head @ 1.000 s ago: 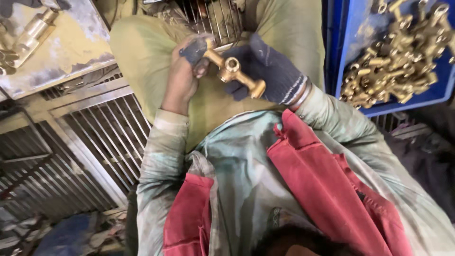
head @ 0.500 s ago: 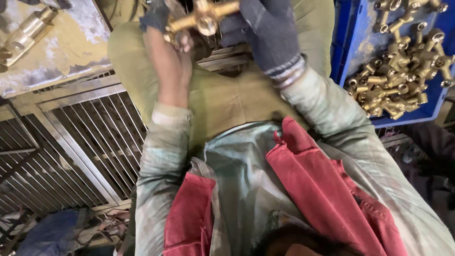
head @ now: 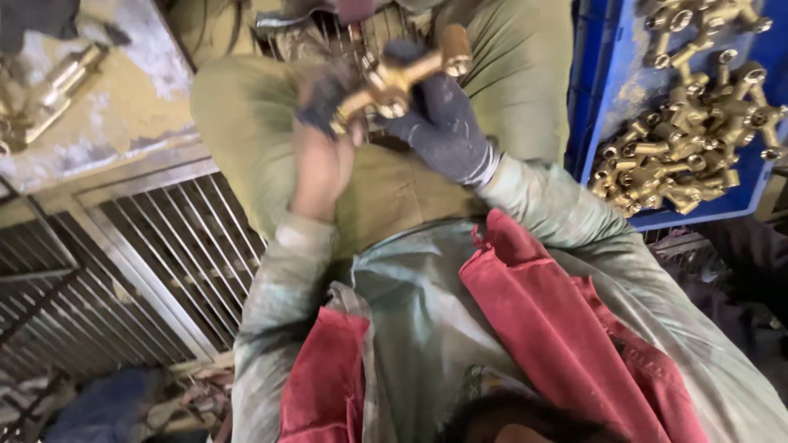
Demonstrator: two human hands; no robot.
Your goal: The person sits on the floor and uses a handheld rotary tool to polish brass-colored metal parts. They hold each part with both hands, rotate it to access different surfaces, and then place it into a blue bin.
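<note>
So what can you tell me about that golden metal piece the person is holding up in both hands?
The brass fitting looks like yellow cast metal, cross-shaped, with short arms branching from a rounded middle and a wider round cap at its upper right end. It lies tilted, rising to the right, held above the person's lap. The left hand grips its lower end, and the right hand, in a dark glove, wraps it from behind. Motion blur hides finer detail. Similar pieces fill the blue crate nearby.

The left hand (head: 324, 123) is being blurred, and the blue crate (head: 607, 98) is being cut off at the right edge.
</note>
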